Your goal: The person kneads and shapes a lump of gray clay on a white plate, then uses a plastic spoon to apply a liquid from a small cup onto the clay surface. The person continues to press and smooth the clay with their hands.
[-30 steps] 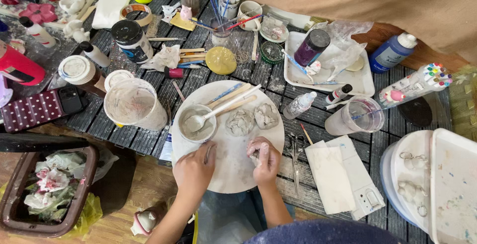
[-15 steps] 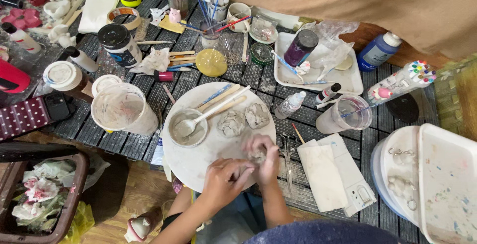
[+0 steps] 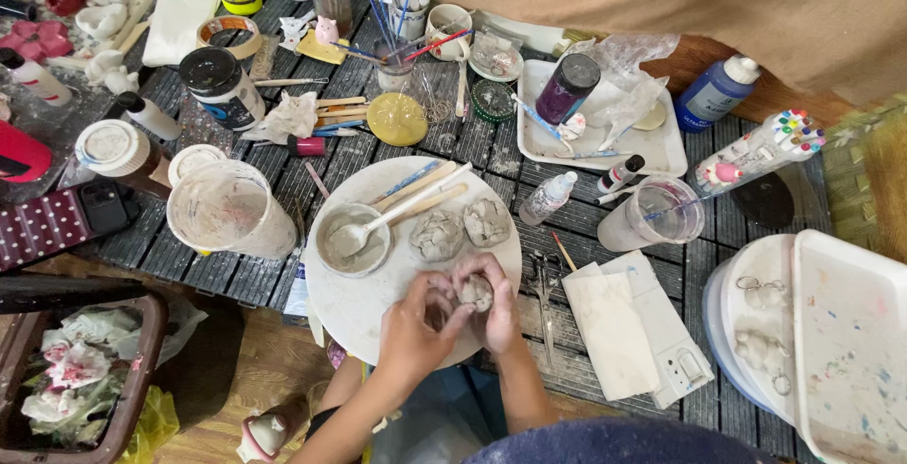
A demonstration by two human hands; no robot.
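Clay lump [image 3: 477, 291] — cupped between left hand [image 3: 419, 322] and right hand [image 3: 493, 311], fingers curled.

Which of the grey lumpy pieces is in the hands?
The grey piece cupped between both hands; the other two lie untouched higher on the white round board.

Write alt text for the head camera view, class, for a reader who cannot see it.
Two bare hands, left hand and right hand, press a small grey clay lump between them over a round white board. On the board sit a grey bowl with a spoon and two grey clay pieces, amid a cluttered dark slatted table.
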